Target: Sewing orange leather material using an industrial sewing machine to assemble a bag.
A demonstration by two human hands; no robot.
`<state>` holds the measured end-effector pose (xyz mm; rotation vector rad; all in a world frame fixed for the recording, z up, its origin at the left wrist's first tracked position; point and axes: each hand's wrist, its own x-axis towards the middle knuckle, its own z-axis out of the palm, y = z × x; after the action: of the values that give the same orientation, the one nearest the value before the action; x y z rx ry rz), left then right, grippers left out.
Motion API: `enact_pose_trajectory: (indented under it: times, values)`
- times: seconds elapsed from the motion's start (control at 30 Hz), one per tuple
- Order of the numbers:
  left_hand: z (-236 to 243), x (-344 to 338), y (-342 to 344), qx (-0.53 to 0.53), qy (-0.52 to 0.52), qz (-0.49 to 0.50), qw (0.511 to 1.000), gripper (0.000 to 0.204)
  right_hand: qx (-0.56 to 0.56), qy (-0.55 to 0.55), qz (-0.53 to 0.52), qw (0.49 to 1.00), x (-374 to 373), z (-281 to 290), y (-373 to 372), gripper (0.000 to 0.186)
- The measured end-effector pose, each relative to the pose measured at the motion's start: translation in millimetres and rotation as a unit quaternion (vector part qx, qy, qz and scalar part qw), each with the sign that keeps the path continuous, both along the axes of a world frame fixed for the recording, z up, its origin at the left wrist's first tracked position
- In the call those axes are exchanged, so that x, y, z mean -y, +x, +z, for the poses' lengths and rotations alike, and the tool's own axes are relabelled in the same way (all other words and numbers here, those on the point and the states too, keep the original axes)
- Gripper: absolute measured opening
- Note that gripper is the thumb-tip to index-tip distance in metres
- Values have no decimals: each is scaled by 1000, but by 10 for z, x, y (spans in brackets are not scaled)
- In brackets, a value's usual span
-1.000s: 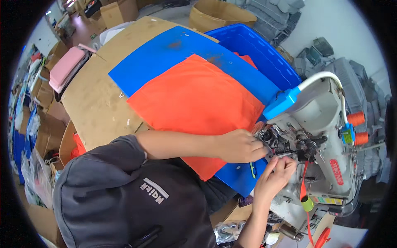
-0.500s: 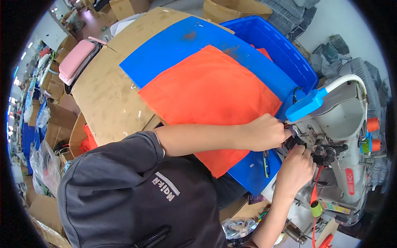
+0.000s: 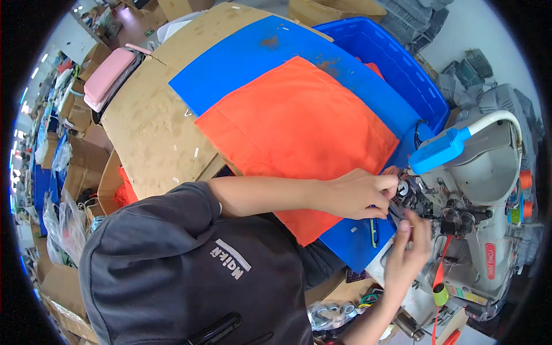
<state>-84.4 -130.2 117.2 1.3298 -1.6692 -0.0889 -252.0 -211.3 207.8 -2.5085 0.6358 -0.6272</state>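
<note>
A square orange cloth [image 3: 305,123] lies flat over the blue board, its near corner hanging toward my lap. My left hand [image 3: 363,194] is at the cloth's right edge, beside the sewing machine's needle area [image 3: 411,192]. Its fingers are curled in; what they hold, if anything, cannot be made out. Just below and to the right, my right hand [image 3: 409,248] is raised before the grey sewing machine [image 3: 489,227], thumb and fingers apart, slightly blurred. Slim yellow-and-black thread snips [image 3: 374,233] lie on the blue board near my left hand.
A blue lamp [image 3: 440,152] on a white bent arm hangs over the machine. Red tape [image 3: 441,264] runs down through a green ring. Behind the blue board [image 3: 224,63] stands a blue crate [image 3: 422,75]. A pink case [image 3: 108,80] rests on the cardboard's left edge.
My left hand has shifted slightly left and down from the machine. My right hand has drawn back from the needle area, its fingers loosening. The view has tilted slightly.
</note>
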Motion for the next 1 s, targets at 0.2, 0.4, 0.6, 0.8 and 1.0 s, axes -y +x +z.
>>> enact_pose_trajectory:
  times: [0.2,0.4,0.6,0.8,1.0]
  values:
    - [68,61,-13,-280,57,-113,952,24,-120,-204,2,972,246,-27,227,21]
    - [172,37,-72,14,75,172,982,17,-171,-260,-12,950,251,-15,380,18]
    - [231,2,-107,175,51,225,957,13,-155,-283,-27,946,209,-32,442,13]
    - [62,244,-79,153,-124,210,958,10,-206,-239,-12,949,191,50,407,15]
    - [-1,-406,-351,92,104,142,980,14,-115,-209,8,971,185,-5,224,23]
